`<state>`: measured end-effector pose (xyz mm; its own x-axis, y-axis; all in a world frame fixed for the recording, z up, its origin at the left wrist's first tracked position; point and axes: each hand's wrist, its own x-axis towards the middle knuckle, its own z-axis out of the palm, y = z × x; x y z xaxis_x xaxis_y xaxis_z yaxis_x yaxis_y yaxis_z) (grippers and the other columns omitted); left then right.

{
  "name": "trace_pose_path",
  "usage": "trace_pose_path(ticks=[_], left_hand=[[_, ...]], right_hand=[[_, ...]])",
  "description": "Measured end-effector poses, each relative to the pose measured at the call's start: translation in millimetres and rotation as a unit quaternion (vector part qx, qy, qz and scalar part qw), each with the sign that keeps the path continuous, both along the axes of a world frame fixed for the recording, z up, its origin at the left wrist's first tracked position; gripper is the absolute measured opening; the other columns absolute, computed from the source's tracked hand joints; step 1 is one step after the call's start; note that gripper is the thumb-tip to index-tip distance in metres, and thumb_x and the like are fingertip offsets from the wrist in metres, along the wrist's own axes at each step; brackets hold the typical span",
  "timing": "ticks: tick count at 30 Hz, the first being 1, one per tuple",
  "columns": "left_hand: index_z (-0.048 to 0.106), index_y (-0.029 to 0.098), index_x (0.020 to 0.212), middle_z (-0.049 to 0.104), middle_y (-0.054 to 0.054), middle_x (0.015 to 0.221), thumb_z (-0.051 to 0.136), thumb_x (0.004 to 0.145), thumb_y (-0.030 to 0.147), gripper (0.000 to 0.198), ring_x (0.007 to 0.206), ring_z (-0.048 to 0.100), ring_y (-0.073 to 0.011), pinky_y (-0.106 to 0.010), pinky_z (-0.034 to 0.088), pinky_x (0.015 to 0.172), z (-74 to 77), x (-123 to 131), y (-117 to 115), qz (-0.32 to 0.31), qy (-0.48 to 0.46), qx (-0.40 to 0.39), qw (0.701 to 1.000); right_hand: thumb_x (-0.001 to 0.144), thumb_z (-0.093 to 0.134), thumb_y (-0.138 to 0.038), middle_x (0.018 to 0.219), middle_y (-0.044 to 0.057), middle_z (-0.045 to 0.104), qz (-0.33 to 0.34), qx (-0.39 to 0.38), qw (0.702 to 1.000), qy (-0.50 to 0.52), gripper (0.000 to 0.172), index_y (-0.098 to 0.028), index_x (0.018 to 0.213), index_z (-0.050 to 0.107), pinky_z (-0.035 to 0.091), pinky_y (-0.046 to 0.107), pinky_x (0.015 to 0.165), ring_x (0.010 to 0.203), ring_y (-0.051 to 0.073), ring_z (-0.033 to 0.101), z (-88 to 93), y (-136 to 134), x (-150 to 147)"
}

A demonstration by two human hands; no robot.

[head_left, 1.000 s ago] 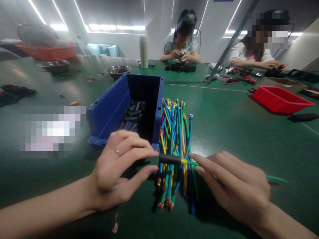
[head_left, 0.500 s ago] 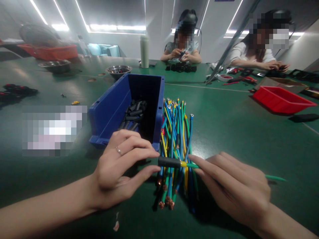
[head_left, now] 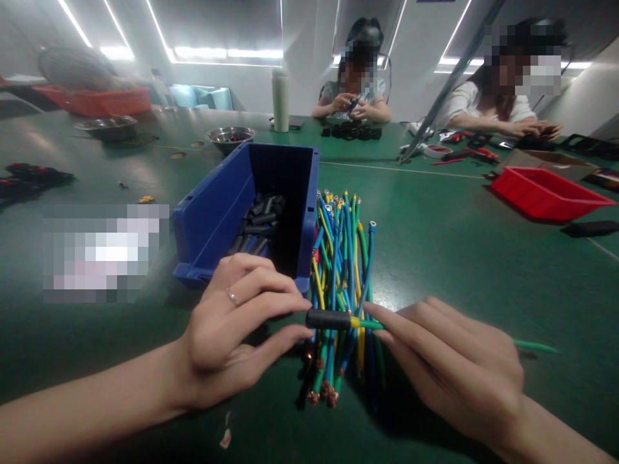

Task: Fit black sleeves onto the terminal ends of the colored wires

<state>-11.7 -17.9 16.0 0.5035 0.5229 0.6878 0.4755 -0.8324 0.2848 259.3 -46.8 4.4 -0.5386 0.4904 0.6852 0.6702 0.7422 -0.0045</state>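
Between thumb and forefinger, my left hand (head_left: 251,322) grips the outer end of a black tubular sleeve (head_left: 329,319). The sleeve sits level over the end of a green wire (head_left: 371,324), with a yellow band showing at its right edge. My right hand (head_left: 454,361) pinches that wire close to the band; its tail comes out beyond the knuckles. Beneath the sleeve lies a bundle of blue, green and yellow wires (head_left: 333,258), some with ring terminals at the far ends and bare copper at the near ends. A blue bin (head_left: 207,212) behind my left hand contains several black sleeves (head_left: 264,219).
A red tray (head_left: 546,193) stands to the right on the green table (head_left: 435,219). Metal bowls (head_left: 229,135) and a pale green bottle (head_left: 280,100) are farther back. Two people (head_left: 355,84) work across the table. A slanted pole (head_left: 445,90) rises at the back right.
The sleeve and the wire end have dipped slightly, the sleeve's left end now lying closer against my left fingertips. Both hands otherwise hold nearly the same place.
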Motion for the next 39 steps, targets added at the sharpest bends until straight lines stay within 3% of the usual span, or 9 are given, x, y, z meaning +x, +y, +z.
trace_pose_path(ticks=[13,21,29,39], left_hand=[[0.069,0.017,0.1,0.07,-0.002,0.093,0.071,0.091,0.018,0.009,0.094,0.056,-0.0182,-0.033,0.047,0.089,1.4,1.4,-0.2,-0.015,-0.004,-0.007,1.0],[0.07,0.017,0.099,0.07,-0.001,0.092,0.071,0.091,0.02,0.009,0.095,0.055,-0.018,-0.032,0.047,0.088,0.5,1.9,0.2,-0.027,-0.006,-0.025,0.999],[0.07,0.019,0.1,0.071,-0.002,0.091,0.07,0.092,0.022,0.008,0.093,0.057,-0.0188,-0.033,0.048,0.085,-1.4,2.7,0.0,-0.028,-0.018,-0.03,0.999],[0.072,0.018,0.102,0.072,-0.001,0.093,0.072,0.091,0.022,0.011,0.095,0.056,-0.0176,-0.031,0.049,0.085,-1.4,3.0,1.0,-0.041,-0.021,-0.017,0.999]], right_hand=[[0.09,0.06,-0.005,0.073,0.003,0.065,0.01,0.002,1.0,-0.001,0.021,-0.008,0.109,0.069,0.039,0.025,0.053,0.061,0.011,0.049,4.8,1.0,-2.3],[0.089,0.062,-0.005,0.073,0.003,0.064,0.005,-0.003,1.0,0.001,0.024,-0.007,0.112,0.069,0.036,0.027,0.053,0.062,0.012,0.047,-2.3,-1.8,-0.8],[0.089,0.063,-0.004,0.072,0.003,0.065,0.014,0.004,1.0,-0.016,0.022,-0.005,0.11,0.069,0.036,0.027,0.052,0.061,0.012,0.048,4.5,-1.4,0.0],[0.089,0.062,-0.005,0.069,0.004,0.061,0.019,0.0,1.0,-0.01,0.024,-0.005,0.112,0.067,0.033,0.028,0.053,0.062,0.013,0.043,-2.4,-1.6,0.0]])
